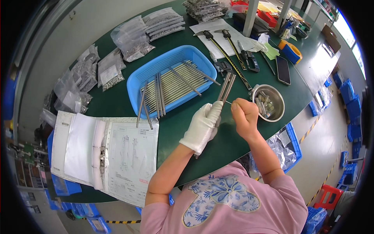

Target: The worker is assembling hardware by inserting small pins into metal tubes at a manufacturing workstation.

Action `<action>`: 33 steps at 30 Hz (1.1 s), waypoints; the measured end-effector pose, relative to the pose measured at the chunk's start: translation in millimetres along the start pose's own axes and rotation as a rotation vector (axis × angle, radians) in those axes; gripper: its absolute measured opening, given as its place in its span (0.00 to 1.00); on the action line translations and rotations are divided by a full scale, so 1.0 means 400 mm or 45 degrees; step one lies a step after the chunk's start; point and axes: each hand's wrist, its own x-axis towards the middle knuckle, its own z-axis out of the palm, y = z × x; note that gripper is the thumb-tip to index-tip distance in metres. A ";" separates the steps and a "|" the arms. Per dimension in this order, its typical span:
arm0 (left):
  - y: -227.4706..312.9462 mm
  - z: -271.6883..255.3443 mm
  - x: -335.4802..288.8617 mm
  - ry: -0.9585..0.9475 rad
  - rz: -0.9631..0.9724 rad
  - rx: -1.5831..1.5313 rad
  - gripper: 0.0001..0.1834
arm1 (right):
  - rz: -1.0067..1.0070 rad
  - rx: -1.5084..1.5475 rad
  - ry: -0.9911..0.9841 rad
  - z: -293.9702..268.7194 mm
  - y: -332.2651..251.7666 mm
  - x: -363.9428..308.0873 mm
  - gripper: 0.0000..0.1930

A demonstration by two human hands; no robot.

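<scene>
My left hand [202, 126], in a white glove, is closed round several grey metal rods [227, 85], which slant up above the dark green table. Beside them is my bare right hand [245, 116], curled into a fist. A thin pin-like piece [228, 102] sticks out of the fist towards the rods; most of it is hidden by the fingers. To the left stands a blue plastic basket [133, 91] holding a row of shiny rods [175, 84]. Several darker rods [159, 95] lie across the basket, some overhanging its rim.
Right of my right hand is a metal bowl [279, 91] with small cylindrical parts. Calipers [226, 52], a phone [283, 70] and a tape roll [290, 51] lie behind. An open binder [132, 156] with drawings is at left; bagged parts [134, 43] line the back.
</scene>
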 end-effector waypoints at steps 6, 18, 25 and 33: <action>0.007 0.020 -0.030 -0.141 -0.178 -0.202 0.18 | 0.186 0.368 -0.098 -0.016 0.032 -0.018 0.11; -0.011 0.051 -0.082 0.195 0.235 -0.037 0.11 | -0.026 0.427 -0.040 -0.013 -0.006 -0.046 0.12; -0.027 0.030 -0.076 0.102 0.299 -0.046 0.07 | 0.106 0.569 -0.174 0.015 0.026 -0.046 0.15; -0.051 0.009 -0.045 0.050 0.341 -0.116 0.08 | 0.287 0.777 -0.282 0.038 0.044 -0.038 0.16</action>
